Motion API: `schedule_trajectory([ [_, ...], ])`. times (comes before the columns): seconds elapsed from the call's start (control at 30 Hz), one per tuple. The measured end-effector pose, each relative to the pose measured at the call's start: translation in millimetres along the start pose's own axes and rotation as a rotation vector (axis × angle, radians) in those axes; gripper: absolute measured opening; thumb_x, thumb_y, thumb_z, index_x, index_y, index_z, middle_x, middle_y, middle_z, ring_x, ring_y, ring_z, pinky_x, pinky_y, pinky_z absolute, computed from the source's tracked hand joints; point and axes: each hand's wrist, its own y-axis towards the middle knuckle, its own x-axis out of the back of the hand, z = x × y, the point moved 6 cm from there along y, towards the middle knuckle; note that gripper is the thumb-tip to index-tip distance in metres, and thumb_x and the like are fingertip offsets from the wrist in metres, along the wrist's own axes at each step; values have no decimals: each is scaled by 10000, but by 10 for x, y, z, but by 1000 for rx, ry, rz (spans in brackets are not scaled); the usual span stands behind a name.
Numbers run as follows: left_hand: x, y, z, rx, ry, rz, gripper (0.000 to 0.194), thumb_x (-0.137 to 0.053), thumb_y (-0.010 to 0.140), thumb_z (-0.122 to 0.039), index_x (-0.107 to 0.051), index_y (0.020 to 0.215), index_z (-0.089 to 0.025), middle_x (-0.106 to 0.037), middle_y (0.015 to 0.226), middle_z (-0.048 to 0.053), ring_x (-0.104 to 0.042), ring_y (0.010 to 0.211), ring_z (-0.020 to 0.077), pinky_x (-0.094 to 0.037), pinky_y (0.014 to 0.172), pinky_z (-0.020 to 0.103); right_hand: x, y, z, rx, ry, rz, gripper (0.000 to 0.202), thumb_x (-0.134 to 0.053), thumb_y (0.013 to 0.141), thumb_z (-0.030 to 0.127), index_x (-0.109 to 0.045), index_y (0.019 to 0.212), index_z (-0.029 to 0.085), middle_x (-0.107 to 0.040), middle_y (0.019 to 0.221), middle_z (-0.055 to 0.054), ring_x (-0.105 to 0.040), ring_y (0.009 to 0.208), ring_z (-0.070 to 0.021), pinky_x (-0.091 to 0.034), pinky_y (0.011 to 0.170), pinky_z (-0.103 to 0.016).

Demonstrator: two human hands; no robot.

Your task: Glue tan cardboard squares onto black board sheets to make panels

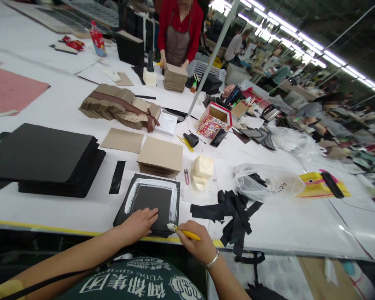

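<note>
My right hand (197, 241) is closed around the yellow handle of a brush (189, 234). White glue coats its bristles, which are at the lower right corner of a black panel (150, 204) on a small stack. A wet white band of glue runs along the panel's left, top and right borders. Flat on the panel's lower left part lies my left hand (140, 225), its fingers stretched out. Just behind the panel stands a stack of beige boards (160, 155). A whitish glue container (203, 167) is to the right of the boards, beside small pink thread snips (186, 176).
Large black sheets (46, 154) are piled at left, near a black strip (117, 177). Black fabric strips (237, 218) and a plastic bag (265, 181) lie at right. Farther back are bundled boards (118, 106), a red box (215, 120), a slanting pole (212, 58) and a co-worker (180, 37).
</note>
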Motion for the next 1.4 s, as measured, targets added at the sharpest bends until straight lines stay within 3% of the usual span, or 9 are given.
schedule_trajectory([
  [0.1, 334, 110, 261, 12, -177, -131, 307, -516, 791, -324, -578, 1059, -188, -624, 1036, 64, -553, 927, 189, -429, 809, 293, 307, 287, -118, -50, 105, -271, 168, -486, 832, 286, -610, 926, 222, -639, 799, -27, -597, 667, -129, -483, 670, -256],
  [0.2, 865, 285, 913, 301, -211, -476, 293, -402, 849, -345, -601, 983, -177, -632, 953, 62, -557, 916, 172, -405, 859, 291, 436, 795, -336, -110, 178, -415, 280, -407, 870, 329, -509, 1102, 212, -631, 867, -32, -600, 601, -110, -493, 600, -241],
  [0.27, 1156, 410, 1389, 536, -185, -641, 316, -402, 841, -344, -581, 1027, -162, -609, 1004, 83, -545, 943, 189, -384, 892, 318, 436, 1213, -469, -137, 95, -473, 284, -354, 886, 347, -481, 1092, 198, -620, 901, -45, -611, 659, -129, -481, 615, -252],
  [0.37, 1326, 686, 1921, 753, -196, -607, 367, -450, 794, -326, -558, 1071, -110, -571, 1076, 135, -502, 1034, 235, -356, 919, 355, 345, 1790, -659, -232, -171, -485, 236, -350, 881, 334, -485, 995, 178, -608, 810, -53, -602, 706, -176, -444, 615, -278],
  [0.47, 1318, 929, 2153, 773, -239, -513, 301, -506, 734, -307, -626, 918, -101, -610, 966, 143, -531, 990, 254, -388, 865, 336, 198, 2152, -832, -325, -334, -401, 184, -425, 842, 286, -470, 973, 164, -592, 752, -56, -589, 675, -190, -399, 562, -270],
  [0.63, 1298, 1025, 2227, 774, -307, -502, 196, -498, 716, -274, -654, 718, -155, -646, 816, 93, -577, 884, 222, -412, 790, 283, 63, 2282, -978, -358, -402, -352, 170, -445, 834, 289, -446, 957, 172, -584, 747, -49, -576, 632, -169, -349, 530, -253],
  [0.97, 1504, 974, 2009, 776, -478, -641, 367, -498, 724, -269, -613, 1032, -104, -589, 1039, 113, -574, 861, 181, -387, 870, 270, 44, 2263, -1002, -389, -397, -365, 165, -415, 850, 294, -430, 966, 177, -590, 769, -47, -583, 650, -165, -351, 542, -244],
  [1.27, 1616, 879, 1835, 721, -757, -775, 239, -561, 653, -191, -638, 877, -162, -592, 1069, 67, -496, 1050, 214, -326, 961, 320, 41, 2247, -1006, -369, -380, -386, 167, -450, 829, 263, -448, 968, 170, -588, 761, -55, -582, 666, -172, -367, 553, -248],
  [1.4, 1561, 881, 1847, 686, -1025, -789, 262, -584, 628, -184, -621, 885, -149, -640, 961, 64, -574, 921, 202, -423, 841, 325, 34, 2248, -1011, -373, -359, -394, 162, -438, 830, 246, -452, 968, 162, -582, 773, -60, -581, 668, -175, -372, 563, -259],
])
